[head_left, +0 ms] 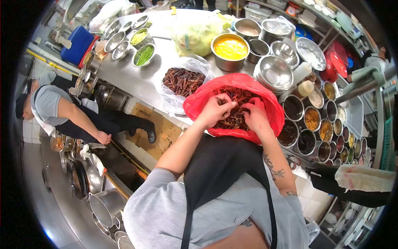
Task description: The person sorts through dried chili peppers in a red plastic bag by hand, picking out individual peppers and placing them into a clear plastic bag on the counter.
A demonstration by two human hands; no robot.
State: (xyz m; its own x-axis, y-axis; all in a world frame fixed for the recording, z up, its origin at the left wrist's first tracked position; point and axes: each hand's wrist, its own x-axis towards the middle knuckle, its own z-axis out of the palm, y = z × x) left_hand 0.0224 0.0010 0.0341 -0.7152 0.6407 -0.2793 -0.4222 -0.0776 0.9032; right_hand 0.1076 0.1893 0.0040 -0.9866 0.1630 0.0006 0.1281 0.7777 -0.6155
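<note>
Black apron point(224, 166) and grey shirt point(159, 203) fill the near part of the view, the person's body close up to the work table point(120, 76). Just beyond the apron, a red bag point(194, 101) sits with its mouth spread wide, probably so that both hands can work inside at once. Its load is a heap of thin dark-red pods, which look like dried chillies point(226, 123). The left hand point(216, 111) is over them with thumb and forefinger pinched together; anything caught between is too small to make out. The right hand point(256, 115) reaches down among the chillies with bent fingers, and whether it grasps any cannot be told.

Beside the red bag, a clear bag point(162, 99) with its top open holds more dark pods point(182, 81), near enough, it seems, to be reached without a step. Farther back are a pot of yellow food point(230, 49) and a large bag of pale green leaves point(191, 37). Stacked metal bowls point(275, 72) and rows of seasoning tins point(311, 118) lie to the right, open-topped, presumably for quick scooping. A co-worker point(49, 103) stands apart on the left.
</note>
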